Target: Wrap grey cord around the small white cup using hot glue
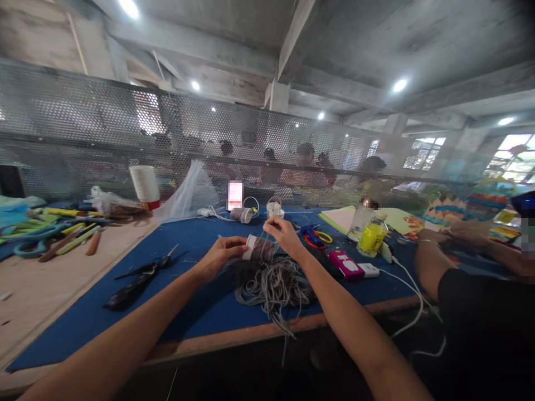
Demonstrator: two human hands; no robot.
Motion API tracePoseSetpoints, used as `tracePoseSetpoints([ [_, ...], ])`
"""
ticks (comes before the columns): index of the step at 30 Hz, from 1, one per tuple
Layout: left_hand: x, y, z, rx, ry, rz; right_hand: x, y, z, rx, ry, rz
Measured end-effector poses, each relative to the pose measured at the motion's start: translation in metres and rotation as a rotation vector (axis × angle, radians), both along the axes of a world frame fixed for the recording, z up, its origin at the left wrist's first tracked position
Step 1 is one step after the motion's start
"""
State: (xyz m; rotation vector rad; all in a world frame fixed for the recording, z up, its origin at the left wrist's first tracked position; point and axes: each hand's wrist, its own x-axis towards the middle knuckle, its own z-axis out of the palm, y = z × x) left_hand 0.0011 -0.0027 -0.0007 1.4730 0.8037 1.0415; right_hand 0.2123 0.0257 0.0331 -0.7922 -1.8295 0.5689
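Observation:
A white paper cup (251, 247) wound with grey-brown cord lies on its side between my hands, above the blue mat. My left hand (220, 255) grips the cup's end with its fingers closed. At the cup's other side, my right hand (283, 233) pinches a strand of grey cord with thumb and fingertips. Just below and nearer to me, a loose heap of grey cord (273, 287) spreads on the mat, some strands hanging over the table's front edge.
Left of my hands lie black-handled scissors (136, 284). Stacked cups (144, 186) stand at the back left. A pink box (346, 264), a yellow bottle (371, 236) and white cables are on the right, beside another person's arms (432, 264). A perforated screen (196, 145) stands behind.

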Motion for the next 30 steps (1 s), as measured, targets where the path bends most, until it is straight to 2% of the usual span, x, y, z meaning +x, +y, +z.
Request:
tracePoseSetpoints([
  [30,0.001,-0.003,0.002,-0.041,-0.043,-0.071,-0.002,0.015,-0.014,0.037,-0.076,-0.051],
])
